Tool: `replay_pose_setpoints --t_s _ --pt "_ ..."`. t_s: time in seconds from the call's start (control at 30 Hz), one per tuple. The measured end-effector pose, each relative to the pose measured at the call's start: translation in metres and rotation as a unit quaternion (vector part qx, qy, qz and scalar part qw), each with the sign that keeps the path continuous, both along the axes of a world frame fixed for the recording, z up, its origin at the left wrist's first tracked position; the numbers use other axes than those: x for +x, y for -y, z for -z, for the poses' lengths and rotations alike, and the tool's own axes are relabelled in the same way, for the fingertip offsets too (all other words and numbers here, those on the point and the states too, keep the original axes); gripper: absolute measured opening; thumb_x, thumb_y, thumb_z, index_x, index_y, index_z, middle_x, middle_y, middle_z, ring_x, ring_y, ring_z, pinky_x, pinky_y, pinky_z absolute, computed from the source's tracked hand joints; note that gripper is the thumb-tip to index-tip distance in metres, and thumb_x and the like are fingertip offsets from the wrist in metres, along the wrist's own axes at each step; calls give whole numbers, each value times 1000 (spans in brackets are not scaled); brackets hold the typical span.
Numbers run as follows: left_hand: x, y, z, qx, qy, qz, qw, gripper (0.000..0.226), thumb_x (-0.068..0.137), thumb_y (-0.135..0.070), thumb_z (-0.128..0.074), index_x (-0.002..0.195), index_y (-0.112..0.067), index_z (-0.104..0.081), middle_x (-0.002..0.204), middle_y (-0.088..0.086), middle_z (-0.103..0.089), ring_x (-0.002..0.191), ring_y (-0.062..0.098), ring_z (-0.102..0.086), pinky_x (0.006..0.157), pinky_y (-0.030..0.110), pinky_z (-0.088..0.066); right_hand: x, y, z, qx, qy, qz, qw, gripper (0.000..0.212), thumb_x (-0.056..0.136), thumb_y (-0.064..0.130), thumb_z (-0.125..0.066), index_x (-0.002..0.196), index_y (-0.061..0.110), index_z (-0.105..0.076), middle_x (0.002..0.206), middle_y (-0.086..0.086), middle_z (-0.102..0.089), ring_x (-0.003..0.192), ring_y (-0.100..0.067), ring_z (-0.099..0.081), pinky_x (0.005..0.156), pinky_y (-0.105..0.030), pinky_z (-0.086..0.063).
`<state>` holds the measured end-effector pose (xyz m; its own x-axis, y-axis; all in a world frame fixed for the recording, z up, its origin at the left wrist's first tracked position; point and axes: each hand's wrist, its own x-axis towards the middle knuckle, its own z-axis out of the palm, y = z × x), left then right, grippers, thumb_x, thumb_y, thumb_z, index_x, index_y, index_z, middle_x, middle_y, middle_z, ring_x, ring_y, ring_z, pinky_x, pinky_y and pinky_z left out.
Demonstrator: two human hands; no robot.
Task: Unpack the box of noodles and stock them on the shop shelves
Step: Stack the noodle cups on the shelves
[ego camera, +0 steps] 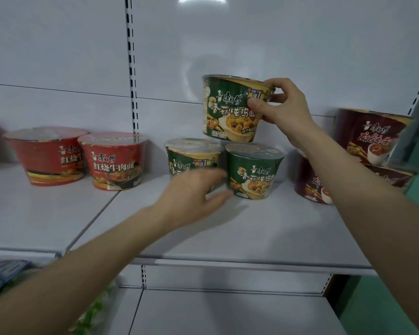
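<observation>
My right hand point(282, 110) grips a green noodle bowl point(230, 110) by its right side, holding it tilted just above two other green bowls. Those two stand side by side on the white shelf point(228, 233): the left green bowl point(191, 158) and the right green bowl point(254, 170). My left hand point(194, 194) reaches in front of the left green bowl with fingers relaxed and blurred; whether it touches the bowl I cannot tell.
Two red noodle bowls point(49, 155) point(114, 160) stand on the shelf to the left. Dark maroon bowls point(370, 134) are stacked at the right, near the shelf's end. A lower shelf point(228, 313) and some packets point(3, 274) show below.
</observation>
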<state>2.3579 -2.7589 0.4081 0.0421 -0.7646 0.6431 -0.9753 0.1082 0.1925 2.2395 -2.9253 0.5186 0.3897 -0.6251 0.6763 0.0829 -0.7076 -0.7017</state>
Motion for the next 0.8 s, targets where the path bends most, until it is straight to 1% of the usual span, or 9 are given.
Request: replay_pose_setpoints --t_s 0.03,0.1,0.17,0.23,0.33,0.4,0.53,0.67,0.8 --pt "0 -1 12 65 14 2 998 58 82 -57 -43 116 -14 -62 110 4 -68 99 24 -64 81 34 -52 3 1 2 -3 -4 6 1000 43 76 23 -75 110 18 -50 105 2 -55 110 -18 -53 74 -28 -58" --pt "0 0 29 181 16 2 983 62 84 -61 -43 125 -17 -56 124 1 -62 112 21 -57 93 32 -47 8 3 6 -4 -16 17 1000 50 74 24 -76 117 15 -50 108 1 -54 110 -17 -52 84 -37 -56" --pt "1 1 35 227 -10 13 974 65 82 -63 -43 127 -18 -55 130 -2 -57 118 17 -52 101 30 -41 13 6 11 2 -32 19 999 56 74 24 -76 121 13 -49 111 1 -53 110 -15 -50 91 -42 -52" --pt "1 2 35 230 -13 6 973 60 87 -59 -45 129 -18 -54 133 -2 -54 121 15 -49 103 28 -38 16 9 18 6 -47 16 999 59 74 23 -76 125 13 -47 118 -2 -52 111 -14 -48 93 -38 -51" --pt "-1 1 35 224 -9 3 975 57 88 -57 -45 130 -19 -53 134 -1 -53 122 14 -48 103 27 -37 19 9 26 10 -44 3 999 63 76 21 -74 130 14 -42 132 -6 -48 111 -10 -45 85 -24 -48" --pt "-1 0 36 224 -13 3 974 58 88 -57 -46 130 -19 -53 135 -2 -53 123 14 -47 104 26 -36 18 10 26 17 -46 -6 999 63 78 22 -72 133 15 -40 132 -5 -47 113 -10 -43 87 -25 -47" --pt "0 2 36 221 -16 3 975 56 87 -55 -47 132 -20 -51 140 -4 -48 127 11 -44 107 22 -32 14 15 23 25 -55 -20 998 54 82 21 -68 130 16 -44 120 0 -47 120 -16 -44 94 -34 -49" --pt "0 2 35 227 -22 -1 974 57 87 -56 -47 133 -22 -50 142 -6 -46 130 9 -41 109 22 -30 10 19 20 25 -66 -30 997 43 89 21 -60 129 17 -46 123 -2 -48 120 -16 -45 80 -24 -52" --pt "0 2 36 228 -25 -2 973 57 86 -56 -47 133 -23 -50 143 -7 -45 130 9 -40 108 21 -28 10 22 20 10 -75 -17 997 36 93 20 -54 127 15 -47 129 -10 -48 117 -18 -47 79 -23 -52"
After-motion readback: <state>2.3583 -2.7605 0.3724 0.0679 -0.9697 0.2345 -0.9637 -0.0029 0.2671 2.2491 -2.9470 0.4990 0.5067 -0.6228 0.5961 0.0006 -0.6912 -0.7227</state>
